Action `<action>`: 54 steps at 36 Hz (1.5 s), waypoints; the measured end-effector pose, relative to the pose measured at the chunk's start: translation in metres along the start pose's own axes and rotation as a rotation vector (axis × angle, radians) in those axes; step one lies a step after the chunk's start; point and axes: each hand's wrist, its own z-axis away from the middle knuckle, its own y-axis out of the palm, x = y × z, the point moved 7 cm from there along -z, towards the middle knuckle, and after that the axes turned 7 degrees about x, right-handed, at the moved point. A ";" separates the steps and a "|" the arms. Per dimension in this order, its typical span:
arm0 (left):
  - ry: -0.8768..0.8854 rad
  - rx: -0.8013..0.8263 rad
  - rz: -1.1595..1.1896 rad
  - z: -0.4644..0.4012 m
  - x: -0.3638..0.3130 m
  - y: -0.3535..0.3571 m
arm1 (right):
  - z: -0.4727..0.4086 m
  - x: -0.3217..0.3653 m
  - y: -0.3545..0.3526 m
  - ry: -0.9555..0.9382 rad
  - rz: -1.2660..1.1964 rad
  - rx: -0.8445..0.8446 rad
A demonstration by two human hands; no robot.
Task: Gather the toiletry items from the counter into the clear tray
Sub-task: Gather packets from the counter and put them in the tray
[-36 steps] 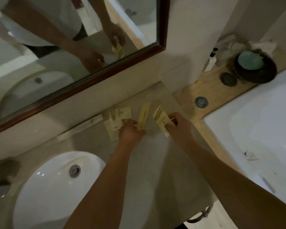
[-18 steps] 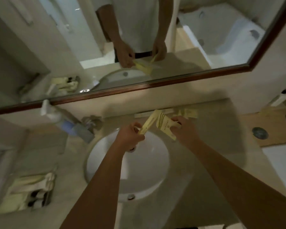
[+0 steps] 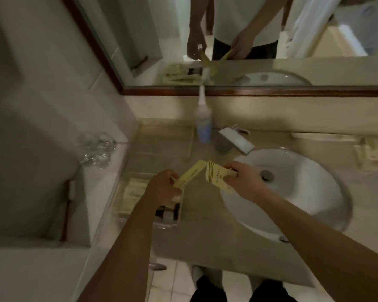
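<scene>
My left hand (image 3: 162,188) grips a long narrow yellow packet (image 3: 191,174) and hovers over the near part of the clear tray (image 3: 162,138). The tray lies on the counter left of the sink and holds pale yellow packets (image 3: 132,194) and small dark bottles (image 3: 166,212), partly hidden under my hand. My right hand (image 3: 241,178) holds a wider yellow packet with stripes (image 3: 216,178) above the counter between the tray and the sink. More yellow toiletry packets (image 3: 368,155) lie on the counter at the far right.
A white round sink (image 3: 292,192) with a chrome tap (image 3: 236,140) fills the right half. A clear bottle with blue liquid (image 3: 203,125) stands by the tray's far corner. Glassware (image 3: 96,149) sits on a ledge at the left. A framed mirror (image 3: 249,91) runs along the back wall.
Both hands have carried their yellow packets leftward from the counter right of the sink, across the basin, to the tray. The view has swung left with them.
</scene>
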 end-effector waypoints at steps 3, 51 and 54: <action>-0.026 -0.012 0.005 0.001 0.045 -0.028 | -0.016 0.024 0.040 -0.002 0.008 0.053; -0.003 -0.255 -0.209 -0.030 0.181 -0.094 | -0.100 0.120 0.265 -0.093 0.213 0.352; -0.001 -0.244 -0.217 -0.026 0.181 -0.090 | -0.099 0.120 0.263 -0.146 0.267 0.310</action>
